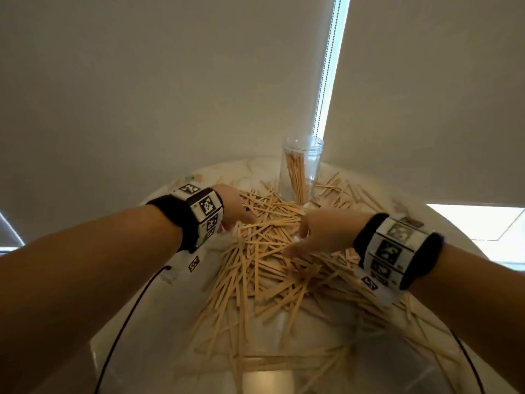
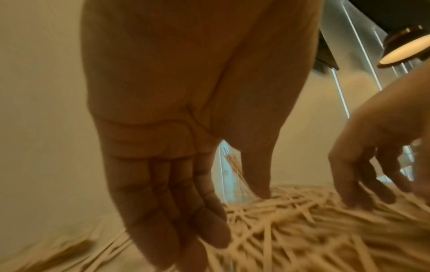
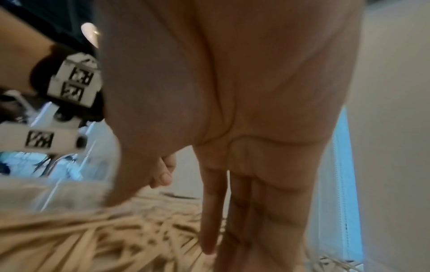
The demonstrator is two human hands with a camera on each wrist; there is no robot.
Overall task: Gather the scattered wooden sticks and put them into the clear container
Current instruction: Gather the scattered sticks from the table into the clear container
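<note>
Head view: left hand point(image 1: 233, 207) and right hand point(image 1: 321, 231) flank the pile of sticks point(image 1: 264, 251) on the round pale counter point(image 1: 159, 305), likely to rake it together; the clear container point(image 1: 301, 166) behind holds a few upright
Left wrist: fingers point(image 2: 163, 211) straight, grip apart, tips on thin flat wood
Right wrist: fingers point(image 3: 244, 211) straight, grip apart, holding nothing

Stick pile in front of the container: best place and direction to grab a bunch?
Take the dense middle of the stick pile, where sticks cross and stack. Come from both flanks, left hand and right hand sweeping inward with straight fingers, since the sticks lie flat and tangled on the table. Then close around mid-length. The clear container stands just behind.
</note>
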